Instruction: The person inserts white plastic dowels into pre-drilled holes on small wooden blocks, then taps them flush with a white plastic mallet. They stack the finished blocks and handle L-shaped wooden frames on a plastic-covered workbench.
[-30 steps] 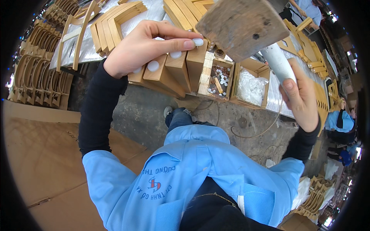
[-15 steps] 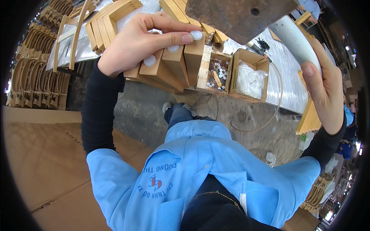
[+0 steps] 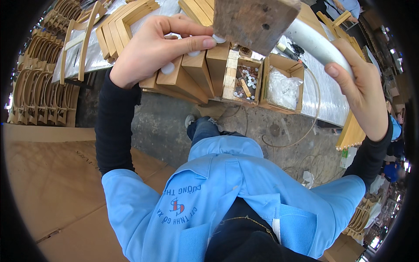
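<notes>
My left hand (image 3: 150, 50) pinches a small round white plastic cap (image 3: 219, 39) between thumb and forefinger, at the end of the rightmost wooden piece (image 3: 217, 61). Two similar caps, one white cap (image 3: 168, 68) and another white cap (image 3: 194, 53), sit on the ends of neighbouring wooden pieces (image 3: 179, 77). My right hand (image 3: 364, 89) is wrapped round the pale grey handle of a mallet (image 3: 317, 46). Its brown, worn, block-shaped head (image 3: 257, 24) hangs just right of the pinched cap, overlapping its edge in view. Whether the two touch, I cannot tell.
An open wooden box (image 3: 230, 81) holds loose white caps; beside it a cardboard box (image 3: 264, 89) contains a clear plastic bag. A thin hose (image 3: 318, 111) loops to the floor. Angled wooden parts (image 3: 118, 30) lie on the plastic-covered table (image 3: 321, 89). A person (image 3: 345, 8) is beyond.
The mallet has swung left and slightly down, closer to the pinched cap, with my right hand moving left along with it. My left hand has barely moved.
</notes>
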Motion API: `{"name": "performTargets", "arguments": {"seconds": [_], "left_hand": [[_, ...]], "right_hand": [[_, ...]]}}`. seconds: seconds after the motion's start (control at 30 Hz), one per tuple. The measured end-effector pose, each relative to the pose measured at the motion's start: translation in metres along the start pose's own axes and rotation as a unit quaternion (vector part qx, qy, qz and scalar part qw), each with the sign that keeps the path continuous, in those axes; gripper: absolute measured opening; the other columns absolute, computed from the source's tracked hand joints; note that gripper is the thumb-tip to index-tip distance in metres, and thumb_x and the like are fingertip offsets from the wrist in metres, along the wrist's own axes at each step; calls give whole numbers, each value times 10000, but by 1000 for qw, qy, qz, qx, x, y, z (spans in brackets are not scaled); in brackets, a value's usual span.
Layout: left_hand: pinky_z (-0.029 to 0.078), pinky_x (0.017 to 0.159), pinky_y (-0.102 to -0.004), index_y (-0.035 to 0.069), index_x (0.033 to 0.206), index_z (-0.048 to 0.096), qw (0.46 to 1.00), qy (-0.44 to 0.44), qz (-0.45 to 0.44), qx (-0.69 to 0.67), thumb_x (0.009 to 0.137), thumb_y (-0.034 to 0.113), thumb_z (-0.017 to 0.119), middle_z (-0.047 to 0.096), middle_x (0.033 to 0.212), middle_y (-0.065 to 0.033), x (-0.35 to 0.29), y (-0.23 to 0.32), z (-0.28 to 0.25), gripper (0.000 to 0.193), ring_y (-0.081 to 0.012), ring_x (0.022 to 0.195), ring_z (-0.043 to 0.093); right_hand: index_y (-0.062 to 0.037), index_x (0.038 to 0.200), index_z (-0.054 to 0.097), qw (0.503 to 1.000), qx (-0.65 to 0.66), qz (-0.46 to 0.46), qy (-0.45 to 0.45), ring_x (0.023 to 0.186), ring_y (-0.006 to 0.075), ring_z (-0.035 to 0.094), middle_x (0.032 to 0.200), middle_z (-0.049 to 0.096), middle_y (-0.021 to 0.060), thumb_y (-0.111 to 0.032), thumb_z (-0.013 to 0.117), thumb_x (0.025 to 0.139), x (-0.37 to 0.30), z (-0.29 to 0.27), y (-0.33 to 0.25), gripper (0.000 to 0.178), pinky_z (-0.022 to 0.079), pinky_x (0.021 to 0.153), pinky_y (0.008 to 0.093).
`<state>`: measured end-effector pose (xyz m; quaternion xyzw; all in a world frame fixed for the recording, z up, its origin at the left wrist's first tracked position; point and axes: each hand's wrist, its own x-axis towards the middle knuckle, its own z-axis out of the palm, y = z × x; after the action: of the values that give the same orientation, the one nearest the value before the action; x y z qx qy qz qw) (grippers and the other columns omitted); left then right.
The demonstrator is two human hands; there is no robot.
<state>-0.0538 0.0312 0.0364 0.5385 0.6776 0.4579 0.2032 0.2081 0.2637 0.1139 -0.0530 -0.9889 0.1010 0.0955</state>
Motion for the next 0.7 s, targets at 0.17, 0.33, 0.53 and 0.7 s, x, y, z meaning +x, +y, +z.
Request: {"name": "performTargets", "arguments": {"seconds": [0.17, 0.33, 0.53, 0.7], "left_hand": [[504, 714, -238, 44, 1180, 714, 998, -7, -58, -15, 843, 326, 795, 725, 973, -66, 0, 12, 1, 447, -90, 805, 649], [541, 862, -352, -25, 1333, 573, 979, 27, 116, 168, 649, 539, 877, 700, 1038, -163, -4, -7, 6, 937, -270, 958, 685], [560, 766, -342, -54, 1162, 666, 961, -13, 2, 277, 718, 479, 827, 713, 904, -209, -1, 17, 13, 712, -310, 817, 709], [556, 684, -345, -55, 1059, 706, 961, -19, -13, 276, 737, 449, 806, 702, 774, -200, -2, 17, 11, 607, -306, 719, 704]], "right_hand": [[6, 1242, 564, 998, 32, 0, 52, 674, 85, 480, 772, 534, 74, -424, 519, 1028, 0, 3, -2, 482, 376, 606, 234], [7, 1233, 569, 999, -12, 27, -14, 718, 81, 491, 838, 558, 58, -397, 516, 1036, 2, -4, -8, 452, 390, 637, 233], [10, 1202, 579, 991, 26, 14, 132, 701, 120, 520, 836, 576, 103, -375, 554, 1019, -2, 3, -5, 427, 419, 626, 268], [14, 1204, 576, 999, -12, 45, 0, 698, 115, 508, 809, 560, 80, -372, 537, 1026, -1, -8, -22, 427, 408, 609, 269]]}}
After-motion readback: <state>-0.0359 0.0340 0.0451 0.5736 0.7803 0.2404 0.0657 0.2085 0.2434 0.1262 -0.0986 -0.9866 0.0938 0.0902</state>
